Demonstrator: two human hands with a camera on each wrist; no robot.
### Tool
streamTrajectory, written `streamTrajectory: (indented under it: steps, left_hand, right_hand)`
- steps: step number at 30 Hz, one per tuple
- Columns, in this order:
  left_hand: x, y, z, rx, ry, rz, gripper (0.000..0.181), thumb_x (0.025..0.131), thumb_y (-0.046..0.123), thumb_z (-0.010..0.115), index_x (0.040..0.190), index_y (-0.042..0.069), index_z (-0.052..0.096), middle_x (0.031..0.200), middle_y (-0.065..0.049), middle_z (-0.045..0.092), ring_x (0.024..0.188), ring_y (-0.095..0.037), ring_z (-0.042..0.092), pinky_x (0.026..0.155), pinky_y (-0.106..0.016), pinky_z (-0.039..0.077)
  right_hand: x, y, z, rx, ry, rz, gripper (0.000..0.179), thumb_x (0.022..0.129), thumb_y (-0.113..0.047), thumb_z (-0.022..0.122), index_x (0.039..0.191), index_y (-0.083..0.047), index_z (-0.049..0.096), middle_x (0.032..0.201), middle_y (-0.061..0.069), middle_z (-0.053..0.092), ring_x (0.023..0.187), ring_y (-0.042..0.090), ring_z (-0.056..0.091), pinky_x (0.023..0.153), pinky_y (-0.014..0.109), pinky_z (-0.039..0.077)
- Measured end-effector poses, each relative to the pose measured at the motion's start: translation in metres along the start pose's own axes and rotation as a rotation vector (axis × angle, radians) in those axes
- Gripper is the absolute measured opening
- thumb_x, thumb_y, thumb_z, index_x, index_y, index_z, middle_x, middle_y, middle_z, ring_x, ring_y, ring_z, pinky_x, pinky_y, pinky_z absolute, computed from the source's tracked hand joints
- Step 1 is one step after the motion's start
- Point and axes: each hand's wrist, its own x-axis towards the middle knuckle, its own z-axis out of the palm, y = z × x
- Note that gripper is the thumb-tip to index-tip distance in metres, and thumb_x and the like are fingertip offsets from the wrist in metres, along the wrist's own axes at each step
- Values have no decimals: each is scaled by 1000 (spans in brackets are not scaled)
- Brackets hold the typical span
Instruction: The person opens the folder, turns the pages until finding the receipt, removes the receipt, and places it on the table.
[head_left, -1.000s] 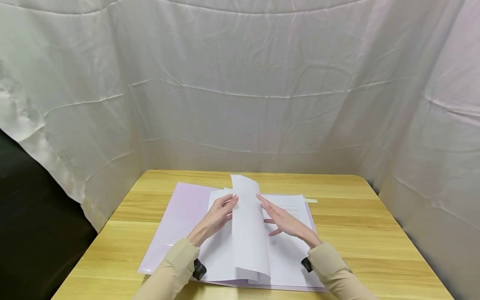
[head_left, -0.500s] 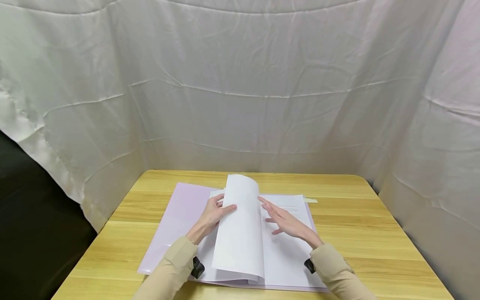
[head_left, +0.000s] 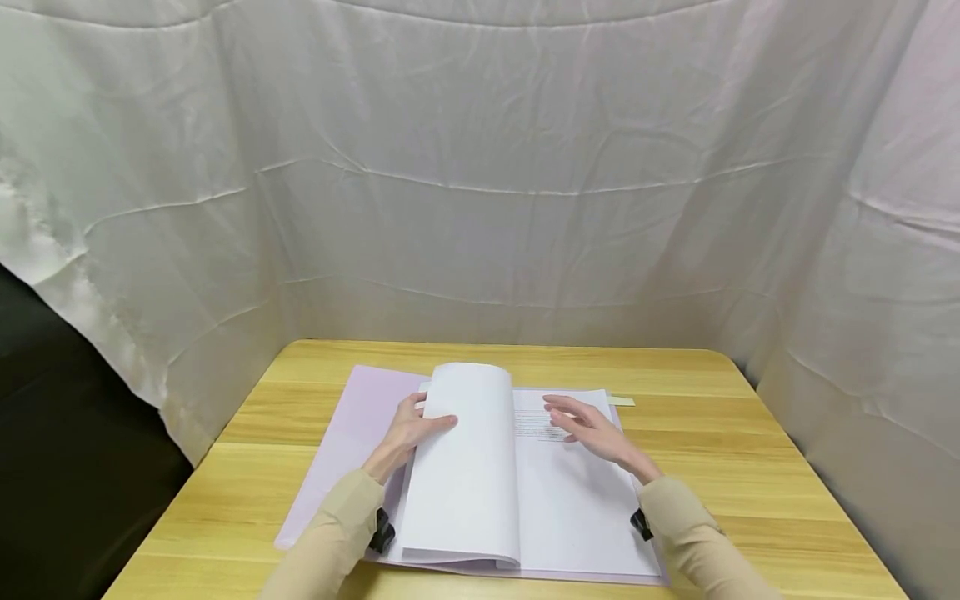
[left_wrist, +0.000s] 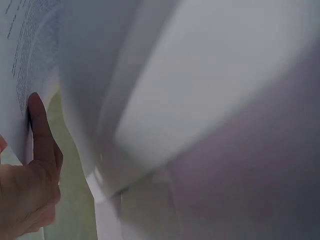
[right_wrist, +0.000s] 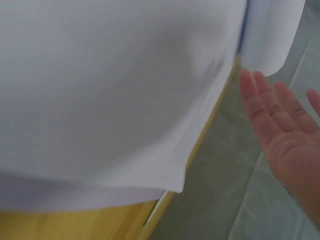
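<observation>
A light-purple folder [head_left: 348, 437] lies spread on the table with white paper inside. My left hand [head_left: 403, 435] pinches the left edge of a turned-over sheet [head_left: 468, 475], thumb on top and fingers behind it. That sheet bows in a curve near the middle of the folder. In the left wrist view the hand [left_wrist: 37, 185] stands at a printed page [left_wrist: 15, 80]. My right hand [head_left: 596, 433], fingers spread and holding nothing, hovers over the right-hand page [head_left: 585, 517], which bears lines of print near its top. In the right wrist view the right hand [right_wrist: 287, 127] shows its palm.
A wooden table [head_left: 750, 483] carries the folder. One pale tab [head_left: 622, 402] sticks out at the upper right of the paper. Grey-white cloth [head_left: 487, 208] hangs behind and at both sides, with a black surface [head_left: 67, 450] at the left.
My left hand has moved left, drawing the sheet over from nearly upright toward the left side. My right hand has drawn back to the right, away from the sheet's fold.
</observation>
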Motion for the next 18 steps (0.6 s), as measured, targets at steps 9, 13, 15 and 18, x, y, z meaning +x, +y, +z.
streamTrajectory:
  steps: [9,13,15,18]
  left_hand:
    - [3,-6,-14,179,41,3,80,83,16,80,145,-9,37,137,-34,54,115,-44,63,97,-53,56]
    - [6,-8,-18,283,65,35,77,83,16,80,143,-10,38,139,-34,52,123,-46,58,105,-57,50]
    - [7,-9,-20,336,75,59,77,82,15,80,142,-11,39,140,-35,51,126,-48,55,108,-59,47]
    - [8,-12,-22,408,85,93,77,82,14,81,142,-11,39,140,-36,51,128,-50,53,109,-59,46]
  right_hand:
    - [2,21,-15,-82,92,17,49,104,-20,54,146,6,45,144,34,50,123,48,60,94,46,59]
    - [4,29,-22,-116,112,21,50,103,-18,56,145,7,45,143,34,51,124,48,59,99,50,56]
    - [5,33,-25,-143,128,25,50,102,-17,57,144,8,46,142,34,52,123,48,58,101,54,54]
    - [6,39,-30,-202,141,42,50,102,-18,58,143,8,46,142,33,53,125,48,57,103,58,51]
